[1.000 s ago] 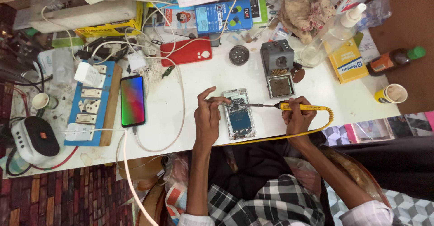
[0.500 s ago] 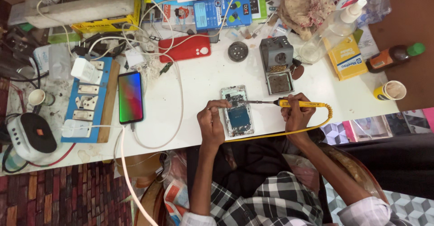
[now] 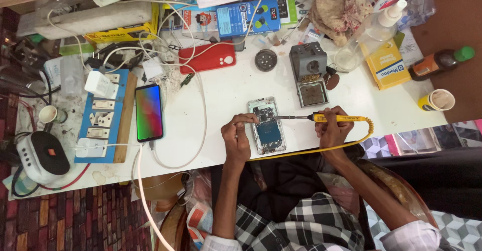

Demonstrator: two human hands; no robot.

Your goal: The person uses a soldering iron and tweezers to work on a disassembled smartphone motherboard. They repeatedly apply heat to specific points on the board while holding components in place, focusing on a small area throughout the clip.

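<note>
An opened phone (image 3: 267, 128) with its back off lies near the front edge of the white table (image 3: 221, 90). My left hand (image 3: 237, 136) rests on the phone's left side, fingers touching its upper edge. A yellow-handled soldering iron (image 3: 335, 118) is gripped in my right hand (image 3: 334, 130), and its metal tip reaches left onto the phone's upper part. The iron's yellow cord (image 3: 321, 149) curves back along the table edge.
A grey soldering stand (image 3: 309, 75) sits behind the phone, a round tin (image 3: 265, 59) and a red phone case (image 3: 207, 57) further left. A lit phone (image 3: 149, 112) charges beside a blue switch board (image 3: 103, 115). Boxes, bottles and a cup (image 3: 436, 100) crowd the back and right.
The view has shifted slightly, so the table sits lower in frame. Both hands stay at the opened phone; the iron's tip remains on its upper part.
</note>
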